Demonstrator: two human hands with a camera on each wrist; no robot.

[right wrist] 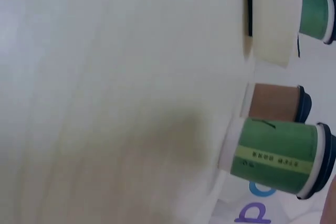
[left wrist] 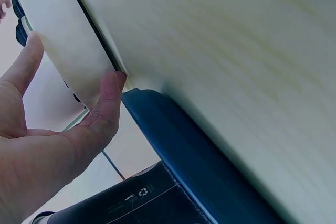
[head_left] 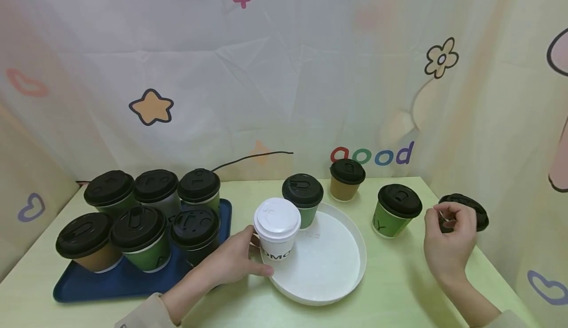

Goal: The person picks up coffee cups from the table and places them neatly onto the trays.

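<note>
On the left side of the round white plate (head_left: 328,269) stands a white cup with a white lid (head_left: 277,224). My left hand (head_left: 235,259) is beside them, thumb and fingers spread. In the left wrist view its fingertips (left wrist: 113,82) are right at the plate's outer wall (left wrist: 63,19). My right hand (head_left: 450,241) has curled fingers in front of a black lid (head_left: 481,217); most of what is under the lid is hidden, and I cannot tell whether the hand grips it. Nearby stands a green cup with a black lid (head_left: 392,217), also in the right wrist view (right wrist: 273,156).
A blue tray (head_left: 111,291) with several black-lidded cups lies at the left. Another green cup (head_left: 306,214) stands at the plate's back edge. Farther back is a brown cup (head_left: 343,190). A patterned curtain (head_left: 266,71) closes off the table's far side.
</note>
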